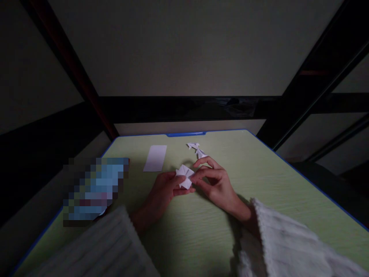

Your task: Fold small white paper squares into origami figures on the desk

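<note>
A small folded piece of white paper (185, 176), creased into several flaps, is held above the table between both hands. My left hand (165, 187) grips it from the left, thumb on top and fingers underneath. From the right, my right hand (212, 182) pinches the paper's edge with thumb and index finger. Just beyond the right hand lie two small folded paper shapes with pointed ends, one farther back (193, 146) and one nearer (201, 153), close together. Part of the nearer one is hidden by the right hand's fingers.
A flat sheet of white paper (155, 158) lies behind and left of the hands. On the left of the pale green table (259, 173) is a blurred-out bluish object (100, 188). The table has a blue edge, with a blue handle-like strip (186, 134) at the back.
</note>
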### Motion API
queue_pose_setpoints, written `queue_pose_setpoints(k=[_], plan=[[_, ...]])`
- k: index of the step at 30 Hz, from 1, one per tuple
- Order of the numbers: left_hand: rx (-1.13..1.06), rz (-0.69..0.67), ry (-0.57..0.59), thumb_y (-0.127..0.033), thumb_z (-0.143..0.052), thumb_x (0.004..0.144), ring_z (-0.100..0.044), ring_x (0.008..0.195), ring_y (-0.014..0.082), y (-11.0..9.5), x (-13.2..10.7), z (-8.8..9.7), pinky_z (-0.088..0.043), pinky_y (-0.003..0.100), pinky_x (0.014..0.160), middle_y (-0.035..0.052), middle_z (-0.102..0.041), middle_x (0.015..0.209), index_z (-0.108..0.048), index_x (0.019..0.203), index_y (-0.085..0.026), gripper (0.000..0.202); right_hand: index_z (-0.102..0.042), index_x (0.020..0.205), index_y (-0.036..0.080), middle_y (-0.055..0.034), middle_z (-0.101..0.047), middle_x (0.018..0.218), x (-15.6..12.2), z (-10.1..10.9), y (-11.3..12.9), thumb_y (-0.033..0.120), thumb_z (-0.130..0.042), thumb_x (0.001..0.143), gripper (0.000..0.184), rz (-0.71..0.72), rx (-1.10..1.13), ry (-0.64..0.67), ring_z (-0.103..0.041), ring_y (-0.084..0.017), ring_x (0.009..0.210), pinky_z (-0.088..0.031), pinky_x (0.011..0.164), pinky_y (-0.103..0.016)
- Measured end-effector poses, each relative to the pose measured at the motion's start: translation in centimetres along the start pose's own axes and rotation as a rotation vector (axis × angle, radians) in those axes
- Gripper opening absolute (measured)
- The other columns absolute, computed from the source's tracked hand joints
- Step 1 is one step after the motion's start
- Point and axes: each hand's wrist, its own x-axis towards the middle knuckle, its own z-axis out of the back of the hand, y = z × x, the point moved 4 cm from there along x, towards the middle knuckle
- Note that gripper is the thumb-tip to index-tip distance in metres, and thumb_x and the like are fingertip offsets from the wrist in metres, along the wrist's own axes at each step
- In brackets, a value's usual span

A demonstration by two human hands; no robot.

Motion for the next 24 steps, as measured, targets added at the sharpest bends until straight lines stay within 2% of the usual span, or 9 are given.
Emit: queue_pose_setpoints(k=[6,10,12,18,24], plan=[[0.063,0.015,0.001,-0.017,-0.065,0.058,-0.061,0.052,0.0118,0.0,0.1,0.0,-0.052,0.021,0.055,0.0024,-0.068,0.061,-0.065,0.063,-0.01,0.009,-0.064,0.062,0.017,-0.0039,-0.048,0.086,0.0,0.0,0.0,0.007,-0.057,0.067,0.012,-0.013,-0.003,0.006,-0.052,-0.011,0.071,-0.043,0.065,-0.028],[0.044,0.019,-0.046,-0.016,-0.066,0.056,-0.061,0.048,0.0121,0.0,0.1,0.2,-0.051,0.02,0.054,0.0014,-0.066,0.055,-0.064,0.06,-0.009,0.008,-0.061,0.06,0.016,-0.0033,-0.047,0.085,0.1,0.0,-0.6,0.012,-0.063,0.062,0.005,-0.129,0.081,-0.047,-0.05,-0.009,0.065,-0.045,0.057,-0.023],[0.046,0.008,-0.061,-0.016,-0.066,0.056,-0.061,0.049,0.0121,0.0,0.2,0.3,-0.051,0.021,0.056,0.0019,-0.067,0.055,-0.064,0.061,-0.009,0.008,-0.058,0.056,0.015,-0.0028,-0.047,0.083,0.2,-0.1,-0.8,0.014,-0.067,0.057,0.009,-0.19,0.125,-0.074,-0.05,-0.01,0.067,-0.045,0.054,-0.022],[0.094,-0.06,-0.08,-0.019,-0.065,0.059,-0.062,0.054,0.0139,-0.2,0.2,0.6,-0.052,0.025,0.061,0.0041,-0.068,0.061,-0.065,0.068,-0.008,0.014,-0.059,0.053,0.015,-0.0028,-0.047,0.08,0.4,-0.4,-1.0,0.013,-0.061,0.06,0.008,-0.327,0.155,-0.055,-0.049,-0.011,0.072,-0.043,0.058,-0.023],[0.096,-0.077,-0.073,-0.021,-0.064,0.06,-0.062,0.056,0.0131,0.0,0.2,0.6,-0.052,0.026,0.066,0.0024,-0.068,0.062,-0.065,0.066,-0.01,0.013,-0.06,0.053,0.016,-0.0017,-0.049,0.078,0.3,-0.3,-1.3,0.012,-0.059,0.061,0.009,-0.355,0.214,-0.045,-0.048,-0.011,0.072,-0.041,0.063,-0.024]])
